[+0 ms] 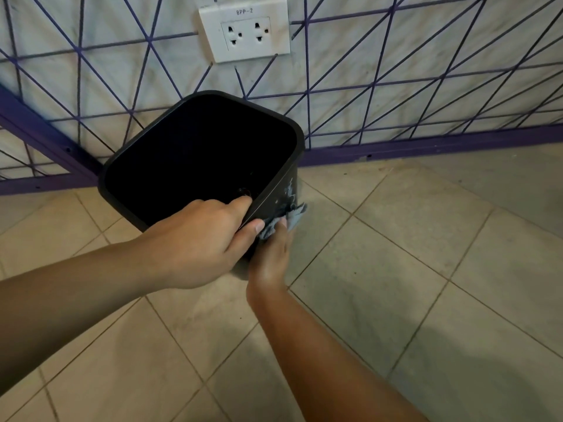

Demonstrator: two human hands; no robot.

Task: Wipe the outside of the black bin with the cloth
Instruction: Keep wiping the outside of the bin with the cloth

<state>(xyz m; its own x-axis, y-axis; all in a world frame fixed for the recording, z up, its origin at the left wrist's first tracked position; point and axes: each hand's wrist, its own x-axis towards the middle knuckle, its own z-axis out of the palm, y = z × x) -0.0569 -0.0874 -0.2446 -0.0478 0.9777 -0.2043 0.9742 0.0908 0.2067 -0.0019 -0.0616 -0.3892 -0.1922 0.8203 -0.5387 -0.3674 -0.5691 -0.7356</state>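
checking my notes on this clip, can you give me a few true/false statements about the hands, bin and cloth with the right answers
1. The left hand grips the rim of the black bin. True.
2. The right hand holds the cloth inside the bin. False: it presses the cloth against the bin's outer side.
3. The cloth is bright red. False: it is grey-blue.
4. A wall socket sits on the wall above the bin. True.
5. The bin stands on a table. False: it is down at the tiled floor, tilted toward the person.
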